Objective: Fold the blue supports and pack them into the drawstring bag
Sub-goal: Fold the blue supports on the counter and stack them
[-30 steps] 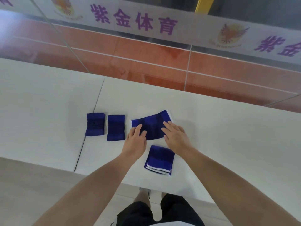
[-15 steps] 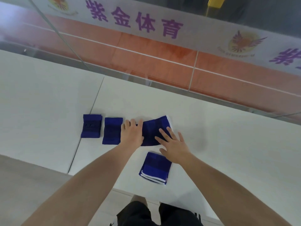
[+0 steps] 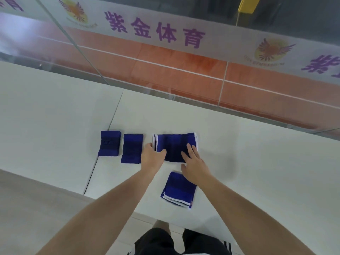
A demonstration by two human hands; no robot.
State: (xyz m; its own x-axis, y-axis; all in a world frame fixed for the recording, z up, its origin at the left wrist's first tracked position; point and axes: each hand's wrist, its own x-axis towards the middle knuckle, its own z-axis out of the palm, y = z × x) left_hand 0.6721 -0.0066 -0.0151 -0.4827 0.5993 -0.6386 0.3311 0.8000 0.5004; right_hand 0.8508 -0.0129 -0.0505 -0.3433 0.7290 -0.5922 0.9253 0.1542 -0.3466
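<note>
Four blue supports lie on the white table. The long white-edged support lies flat in the middle. My left hand is at its left end, thumb on top of the fabric and fingers curled at the edge, pinching it. My right hand presses flat on its right part with straight fingers. A folded support with white trim lies nearer me, just below my right hand. Two smaller folded supports lie side by side to the left. No drawstring bag is in view.
The table's near edge runs close below the supports, and a seam splits the tabletop by the left supports. A glass wall with purple lettering stands behind the table. My legs show below the edge.
My left hand has slid from lying flat over the support's left end to pinching that end, baring its white edge. My right hand has stayed on the right part.
</note>
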